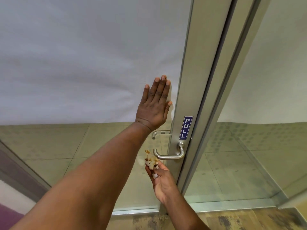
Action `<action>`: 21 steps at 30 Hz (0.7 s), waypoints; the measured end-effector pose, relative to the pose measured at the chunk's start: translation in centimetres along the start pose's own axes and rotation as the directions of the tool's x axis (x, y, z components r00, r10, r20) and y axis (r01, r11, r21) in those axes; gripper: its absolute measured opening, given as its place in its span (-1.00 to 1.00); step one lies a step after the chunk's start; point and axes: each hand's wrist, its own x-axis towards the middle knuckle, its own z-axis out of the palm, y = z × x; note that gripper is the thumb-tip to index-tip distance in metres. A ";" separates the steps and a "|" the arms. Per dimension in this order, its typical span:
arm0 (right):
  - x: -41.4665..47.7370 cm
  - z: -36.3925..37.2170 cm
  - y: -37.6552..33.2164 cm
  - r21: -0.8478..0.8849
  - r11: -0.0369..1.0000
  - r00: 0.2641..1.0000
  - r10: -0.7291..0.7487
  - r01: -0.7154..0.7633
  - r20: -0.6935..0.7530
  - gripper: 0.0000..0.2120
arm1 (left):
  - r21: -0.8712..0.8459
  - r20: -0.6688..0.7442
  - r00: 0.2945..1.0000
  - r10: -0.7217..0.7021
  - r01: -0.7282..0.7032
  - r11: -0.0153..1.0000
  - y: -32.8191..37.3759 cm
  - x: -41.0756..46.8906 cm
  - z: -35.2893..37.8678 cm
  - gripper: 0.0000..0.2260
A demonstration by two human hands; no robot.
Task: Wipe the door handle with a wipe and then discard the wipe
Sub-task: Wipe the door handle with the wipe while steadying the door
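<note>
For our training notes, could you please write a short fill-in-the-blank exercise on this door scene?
1. The left hand lies flat against the ____.
2. The blue sign reads ____.
3. The right hand holds a crumpled ____ just below the door handle.

Missing words: door; PULL; wipe

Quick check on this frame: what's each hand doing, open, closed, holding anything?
Left hand: open, flat against the door.
Right hand: closed on the crumpled, stained wipe, just below the door handle.
</note>
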 end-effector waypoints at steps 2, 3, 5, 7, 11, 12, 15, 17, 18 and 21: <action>-0.9 0.2 -0.5 -0.043 0.999 1.000 -0.021 0.022 0.019 -0.50 | -0.040 0.046 0.999 -0.001 0.003 0.999 0.0 0.0 -0.8 -0.37; -1.4 0.3 -0.9 -0.064 0.997 0.999 -0.042 0.043 0.022 -0.51 | -0.072 0.064 0.998 0.001 0.003 0.997 0.0 0.0 -1.3 -0.36; -2.3 0.6 -1.9 -0.129 0.986 0.995 -0.102 0.102 0.009 -0.56 | -0.129 0.071 0.997 0.034 -0.024 0.991 0.2 -0.7 -2.4 -0.38; -2.7 0.9 -3.1 -0.265 0.947 0.981 -0.193 0.181 -0.017 -0.60 | -0.197 0.068 0.991 0.112 -0.097 0.976 0.6 -2.1 -3.1 -0.42; -4.2 1.7 -6.0 -0.484 0.794 0.920 -0.385 0.367 0.067 -0.61 | -0.450 0.135 0.987 0.084 -0.014 0.893 2.3 -6.7 -4.8 -0.59; -4.5 1.7 -6.8 -0.530 0.742 0.897 -0.433 0.410 0.089 -0.65 | -0.516 0.198 0.980 -0.004 0.107 0.850 2.7 -7.6 -5.0 -0.63; -5.8 1.9 -8.8 -0.645 0.563 0.817 -0.548 0.517 0.177 -0.68 | -0.640 0.513 0.814 -0.272 0.574 0.511 4.0 -9.2 -6.2 -0.76; -6.4 2.2 -9.9 -0.675 0.474 0.758 -0.622 0.565 0.198 -0.70 | -0.643 0.667 0.683 -0.298 0.730 0.231 4.5 -9.4 -6.7 -0.83; -6.8 2.4 -10.2 -0.686 0.438 0.729 -0.656 0.581 0.198 -0.71 | -0.641 0.696 0.661 -0.283 0.748 0.171 4.6 -9.5 -6.9 -0.83; -7.7 3.2 -10.8 -0.673 0.407 0.676 -0.712 0.617 0.189 -0.72 | -0.647 0.734 0.651 -0.192 0.757 0.089 5.1 -9.5 -7.7 -0.76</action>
